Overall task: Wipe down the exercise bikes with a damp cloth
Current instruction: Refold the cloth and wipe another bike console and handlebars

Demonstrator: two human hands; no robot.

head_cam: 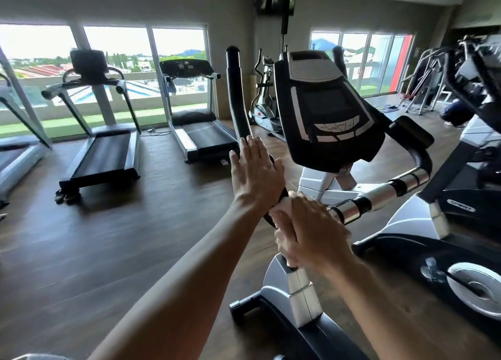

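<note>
Reaching forward, both bare arms meet at the left handlebar (238, 93) of the nearest exercise bike (333, 121). The left hand (256, 174) lies against the black padded grip with fingers straight and close together, palm on the bar; it curls round nothing. The right hand (309, 232) sits just below it, fingers bent over a white cloth (282, 210) that is pressed against the lower part of the same bar (only a small bunch of fabric shows above and beneath the hand). The two hands are close, nearly touching at the wrist of the left.

The bike's black console (329, 115) tilts toward the camera, to the right of the hands, with a chrome-banded cross grip (379, 194) below it. A second bike (461, 197) stands at the right edge. Across the dark wood floor (108, 237), three treadmills (105, 142) face a row of windows (116, 61).
</note>
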